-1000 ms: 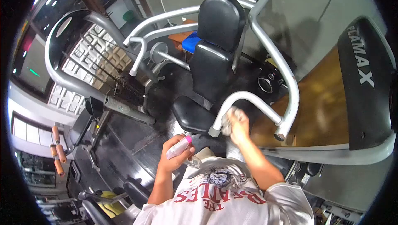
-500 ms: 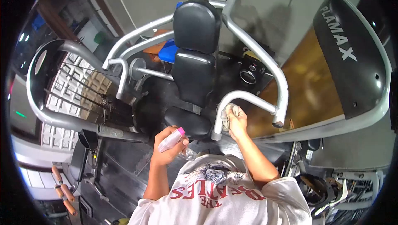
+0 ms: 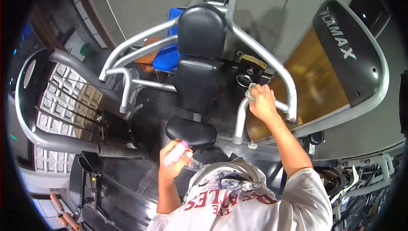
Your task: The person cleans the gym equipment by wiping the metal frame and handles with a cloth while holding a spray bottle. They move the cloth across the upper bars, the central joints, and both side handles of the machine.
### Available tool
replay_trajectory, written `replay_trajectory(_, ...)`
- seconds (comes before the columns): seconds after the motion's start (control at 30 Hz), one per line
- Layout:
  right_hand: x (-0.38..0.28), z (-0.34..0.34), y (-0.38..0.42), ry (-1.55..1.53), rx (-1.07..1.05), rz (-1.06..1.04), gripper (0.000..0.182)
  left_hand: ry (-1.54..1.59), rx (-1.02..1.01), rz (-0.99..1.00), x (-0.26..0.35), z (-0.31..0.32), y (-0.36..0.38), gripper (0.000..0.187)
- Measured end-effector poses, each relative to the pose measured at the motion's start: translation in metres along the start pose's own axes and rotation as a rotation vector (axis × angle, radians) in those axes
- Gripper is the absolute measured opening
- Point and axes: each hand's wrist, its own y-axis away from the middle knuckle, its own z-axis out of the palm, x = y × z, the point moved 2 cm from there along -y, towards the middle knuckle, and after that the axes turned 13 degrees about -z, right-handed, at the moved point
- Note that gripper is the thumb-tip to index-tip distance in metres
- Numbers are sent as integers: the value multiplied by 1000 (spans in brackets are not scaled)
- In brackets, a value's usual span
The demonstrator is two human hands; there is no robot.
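Observation:
A clear spray bottle with a pink and white head (image 3: 177,152) is gripped in my left hand (image 3: 172,163), in front of the black seat pad (image 3: 191,132). My right hand (image 3: 263,103) is closed around a pale cloth (image 3: 251,91), pressed on the top bend of the silver handle bar (image 3: 241,118) at the right of the machine. Part of the cloth is hidden under my fingers. Between the machine's arms stand the black backrest pads (image 3: 201,33).
A panel lettered PLAMAX (image 3: 340,39) rises at the right. Behind the machine are a blue chair (image 3: 165,58) and a black speaker-like box (image 3: 250,71). A grey curved frame (image 3: 63,142) stands at the left, and more equipment (image 3: 365,184) at the lower right.
My right hand has moved with the cloth from the handle's side up to its top bend, farther right. My left hand still holds the bottle, slightly lower. The view has shifted.

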Motion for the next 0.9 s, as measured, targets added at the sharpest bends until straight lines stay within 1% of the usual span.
replay_trajectory(0.03, -8, -3, 1, 8, -13, -35, 24, 5, 7, -9, -4, -6, 5, 14)
replay_trajectory(0.07, -15, -7, 0, 15, -25, -143, 24, 6, 7, -16, -11, -10, 6, 14)
replay_trajectory(0.17, -45, 1, 3, 162, -370, -374, 19, -2, -56, -10, -20, -4, -8, 14)
replay_trajectory(0.23, -100, -5, 13, 173, -841, -400, 18, 17, -116, 10, -20, 4, -14, 14)
replay_trajectory(0.27, -102, 7, 35, 178, -697, -603, 18, 17, -123, 29, -18, 7, -16, 14)
replay_trajectory(0.3, -110, 7, 38, 173, -544, -800, 17, 12, -129, 46, -15, 7, -18, 14)
replay_trajectory(0.33, -102, 2, 29, 238, -760, -654, 22, 4, -132, 56, -14, 7, -17, 13)
replay_trajectory(0.37, -83, 3, 22, 175, -600, -636, 21, 18, -118, 52, -14, 5, -15, 13)
replay_trajectory(0.43, -49, -2, -6, 114, -424, -595, 19, 40, -103, 50, -14, 0, -14, 13)
replay_trajectory(0.5, -20, -7, -36, 124, -468, -335, 18, -5, -35, 12, -21, -7, -12, 14)
replay_trajectory(0.57, 5, 19, -46, 67, -567, -133, 22, -47, -12, 95, -28, -13, -9, 13)
replay_trajectory(0.6, -11, 9, -55, 59, -641, -18, 27, -30, -5, 86, -28, -12, -7, 13)
replay_trajectory(0.7, -34, 21, -56, 272, -719, -177, 30, 2, 12, 60, -31, -5, 4, 13)
replay_trajectory(0.73, -45, 19, -54, 307, -809, -262, 29, -6, 10, 60, -32, -2, 7, 13)
replay_trajectory(0.87, -78, 25, -38, 427, -914, -420, 27, -60, -18, 81, -36, 0, 14, 12)
replay_trajectory(0.9, -92, 21, -37, 378, -1019, -460, 30, -71, -21, 91, -35, 2, 14, 12)
